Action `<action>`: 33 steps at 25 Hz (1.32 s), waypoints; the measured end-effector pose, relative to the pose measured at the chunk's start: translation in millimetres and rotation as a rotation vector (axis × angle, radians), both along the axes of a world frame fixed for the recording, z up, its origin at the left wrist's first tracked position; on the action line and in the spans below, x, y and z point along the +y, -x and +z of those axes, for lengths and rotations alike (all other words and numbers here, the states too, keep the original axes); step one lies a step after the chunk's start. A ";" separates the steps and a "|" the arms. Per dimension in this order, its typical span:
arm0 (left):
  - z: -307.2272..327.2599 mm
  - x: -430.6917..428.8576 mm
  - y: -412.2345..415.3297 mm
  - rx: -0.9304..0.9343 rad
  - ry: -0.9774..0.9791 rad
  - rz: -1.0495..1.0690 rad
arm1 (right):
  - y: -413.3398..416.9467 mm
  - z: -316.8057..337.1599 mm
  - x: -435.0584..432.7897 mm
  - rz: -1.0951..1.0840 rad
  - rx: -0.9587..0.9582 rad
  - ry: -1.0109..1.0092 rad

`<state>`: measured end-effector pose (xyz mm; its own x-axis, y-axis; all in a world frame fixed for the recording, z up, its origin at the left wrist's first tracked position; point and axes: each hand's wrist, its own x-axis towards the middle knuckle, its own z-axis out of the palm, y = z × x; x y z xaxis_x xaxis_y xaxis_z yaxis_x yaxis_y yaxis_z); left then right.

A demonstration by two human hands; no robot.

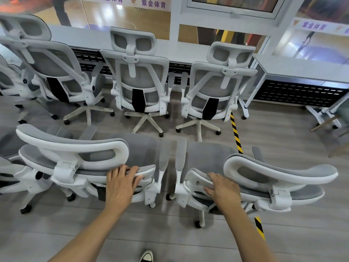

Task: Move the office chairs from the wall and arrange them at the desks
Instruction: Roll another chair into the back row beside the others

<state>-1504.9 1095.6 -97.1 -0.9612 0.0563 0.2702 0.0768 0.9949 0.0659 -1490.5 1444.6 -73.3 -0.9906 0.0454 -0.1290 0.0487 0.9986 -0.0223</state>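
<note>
**Two chairs in hand, open desk off to the upper right**

The left hand [120,183] has its fingers curled over the top rim of the left chair [75,146]'s backrest. The right hand [223,188] grips the same rim on the right chair [283,174], fingers over the top and thumb on the near side. Both chairs stand in the lower half of the frame, just beyond the fingers. Their seats point away toward the long desk [90,37] across the top. They sit side by side, and their inner armrests are almost touching at frame centre.

Straight ahead, the way is blocked by three parked chairs [139,72] lined along that desk. They stand between the held pair and the desk edge. The only bare desk front in view is the side desk [302,69] at upper right, past the striped tape [235,129] on the floor.

The next move probably depends on that offset, with the pair going diagonally right rather than forward. The right chair is nearer the gap and would likely lead. The close armrests could catch if the two turn at different rates.
</note>
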 end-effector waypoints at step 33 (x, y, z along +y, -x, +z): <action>14.8 16.1 -10.1 -0.033 -0.187 -0.111 | -9.8 12.2 18.3 0.058 0.077 0.166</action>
<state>-1494.8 1111.7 -82.3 -0.9603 0.1146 0.2542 0.1803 0.9506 0.2527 -1480.7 1462.9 -61.0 -0.9982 -0.0273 -0.0536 -0.0167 0.9819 -0.1886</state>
